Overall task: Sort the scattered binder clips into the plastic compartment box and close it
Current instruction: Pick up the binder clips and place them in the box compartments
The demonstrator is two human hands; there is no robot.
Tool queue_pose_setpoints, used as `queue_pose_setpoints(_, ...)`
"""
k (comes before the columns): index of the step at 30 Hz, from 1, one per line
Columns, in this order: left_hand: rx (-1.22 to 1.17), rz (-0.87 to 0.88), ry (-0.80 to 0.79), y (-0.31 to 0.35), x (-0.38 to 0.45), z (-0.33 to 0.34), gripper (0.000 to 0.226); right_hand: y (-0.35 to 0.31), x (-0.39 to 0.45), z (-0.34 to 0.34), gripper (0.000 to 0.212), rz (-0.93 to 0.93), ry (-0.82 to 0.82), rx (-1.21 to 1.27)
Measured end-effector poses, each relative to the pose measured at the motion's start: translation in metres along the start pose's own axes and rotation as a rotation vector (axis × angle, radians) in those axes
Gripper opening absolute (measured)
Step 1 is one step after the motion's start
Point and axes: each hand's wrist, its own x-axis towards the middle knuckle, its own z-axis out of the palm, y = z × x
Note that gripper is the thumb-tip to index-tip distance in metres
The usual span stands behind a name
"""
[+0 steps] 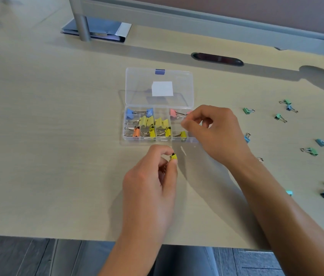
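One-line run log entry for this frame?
left hand: pinches yellow clip | right hand: over box | lid: open

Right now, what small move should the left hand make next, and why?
Probably carry the yellow clip, pinched by the left hand, forward into the open box. Its middle compartments already hold yellow clips, and the hand is just before the box.

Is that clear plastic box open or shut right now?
Open. The compartment box has its lid swung back behind it, and the clips in the compartments lie uncovered.
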Motion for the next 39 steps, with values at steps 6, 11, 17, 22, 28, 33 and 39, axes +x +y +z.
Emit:
queue_pose_setpoints(6,-0.102,-0.082,0.028,-0.004,0.0,-0.001,0.029,-0.003,-0.028,-0.009,0.009,-0.114,-0.152,0.258)
queue_pose_setpoints(11,-0.016,-0.054,0.01,0.0,0.001,-0.001,0.038,0.0,-0.041,-0.004,0.013,-0.175,-0.32,0.237)
queue_pose_setpoints(17,-0.041,-0.076,0.047,0.007,0.003,0.002,0.033,0.0,-0.034,-0.013,0.014,-0.228,-0.31,0.215)
queue_pose_setpoints(22,0.022,-0.036,0.048,0.008,0.009,0.01,0.032,-0.002,-0.016,-0.021,0.017,-0.215,-0.169,0.121)
queue_pose_setpoints(28,0.119,-0.02,0.05,0.001,0.003,0.003,0.03,0.011,-0.022,-0.021,0.018,-0.265,-0.172,-0.04)
queue_pose_setpoints(33,0.083,-0.05,0.062,0.0,0.005,0.004,0.03,0.023,-0.028,-0.017,0.016,-0.378,-0.166,-0.31)
queue_pose_setpoints(39,0.055,-0.049,0.058,-0.001,0.003,0.003,0.029,0.023,-0.039,-0.019,0.007,-0.369,-0.193,-0.285)
